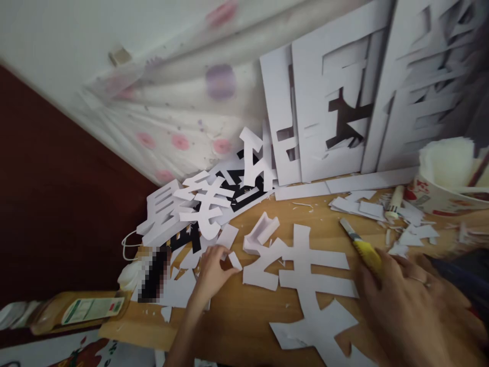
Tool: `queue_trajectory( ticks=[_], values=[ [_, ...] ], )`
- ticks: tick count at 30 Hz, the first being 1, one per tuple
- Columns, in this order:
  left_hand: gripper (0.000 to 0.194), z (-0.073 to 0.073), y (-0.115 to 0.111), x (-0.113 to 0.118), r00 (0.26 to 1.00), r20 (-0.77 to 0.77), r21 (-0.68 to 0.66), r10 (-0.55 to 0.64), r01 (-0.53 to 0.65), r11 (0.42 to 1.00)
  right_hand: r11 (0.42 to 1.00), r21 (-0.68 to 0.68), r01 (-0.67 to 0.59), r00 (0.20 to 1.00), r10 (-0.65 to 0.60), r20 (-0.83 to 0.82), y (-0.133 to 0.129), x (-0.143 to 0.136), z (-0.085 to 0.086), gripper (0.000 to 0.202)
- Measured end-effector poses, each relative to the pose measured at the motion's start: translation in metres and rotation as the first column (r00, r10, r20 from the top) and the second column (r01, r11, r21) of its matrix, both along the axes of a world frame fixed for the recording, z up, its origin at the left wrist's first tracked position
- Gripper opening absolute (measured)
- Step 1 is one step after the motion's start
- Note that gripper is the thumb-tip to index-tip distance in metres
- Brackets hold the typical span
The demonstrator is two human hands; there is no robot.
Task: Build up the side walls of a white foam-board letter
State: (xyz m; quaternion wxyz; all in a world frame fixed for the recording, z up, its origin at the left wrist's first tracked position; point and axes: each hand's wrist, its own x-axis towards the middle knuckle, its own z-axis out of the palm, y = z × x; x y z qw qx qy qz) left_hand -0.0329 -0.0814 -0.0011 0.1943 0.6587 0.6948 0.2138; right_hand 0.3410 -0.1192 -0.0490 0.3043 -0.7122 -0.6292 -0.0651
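Between the thumb and forefinger of my left hand is a small white piece of board, held just above the wooden table. My right hand is wrapped round a yellow utility knife, its metal end pointing up and left. A large white cut-out character lies flat between my hands. Next to my left hand stands a folded white strip, partly resting by the character's left part.
White cut-out characters and black scraps pile up at the back left. Cut boards lean on the wall. Scraps and a paper tub sit at the right. A bottle lies at the left edge.
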Motion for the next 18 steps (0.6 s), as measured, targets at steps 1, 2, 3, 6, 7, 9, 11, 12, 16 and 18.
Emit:
queue_trajectory(
  ticks=[1,2,3,6,7,9,11,12,16,18],
  values=[
    [0.016,0.002,-0.002,-0.002,1.0,0.025,-0.009,0.017,-0.017,1.0,0.999,0.032,-0.009,1.0,0.008,0.017,0.001,-0.006,0.002,0.045],
    [0.013,0.006,-0.004,-0.003,0.998,0.05,-0.016,0.034,-0.033,0.999,0.997,0.062,-0.046,0.998,0.044,0.037,0.001,-0.013,0.002,0.043],
    [0.017,0.012,-0.007,-0.004,0.996,0.069,-0.02,0.049,-0.048,0.999,0.991,0.078,-0.107,0.993,0.102,0.055,0.001,-0.02,0.001,0.039],
    [0.028,0.037,-0.011,0.005,0.975,0.167,0.05,0.144,-0.154,0.987,0.966,0.079,-0.247,0.969,0.244,0.044,-0.003,-0.042,-0.009,0.029],
    [0.03,0.046,-0.011,0.014,0.948,0.249,0.104,0.198,-0.229,0.968,0.963,0.073,-0.258,0.966,0.257,0.023,-0.005,-0.049,-0.015,0.027],
    [0.027,0.058,-0.008,0.038,0.921,0.313,0.218,0.233,-0.308,0.926,0.964,0.064,-0.257,0.966,0.258,-0.01,-0.008,-0.059,-0.024,0.026],
    [0.021,0.061,-0.003,0.065,0.951,0.233,0.314,0.203,-0.271,0.91,0.968,0.038,-0.246,0.969,0.247,-0.019,-0.011,-0.064,-0.03,0.027],
    [0.018,0.059,0.0,0.076,0.966,0.183,0.339,0.185,-0.238,0.91,0.971,0.025,-0.24,0.971,0.24,-0.015,-0.012,-0.065,-0.031,0.028],
    [0.014,0.044,0.009,0.101,0.991,0.036,0.378,0.126,-0.13,0.916,0.973,0.003,-0.232,0.973,0.232,0.002,-0.014,-0.064,-0.028,0.03],
    [0.012,0.04,0.011,0.104,0.992,-0.009,0.401,0.128,-0.114,0.909,0.973,0.0,-0.229,0.973,0.229,0.002,-0.014,-0.064,-0.025,0.03]
  ],
)
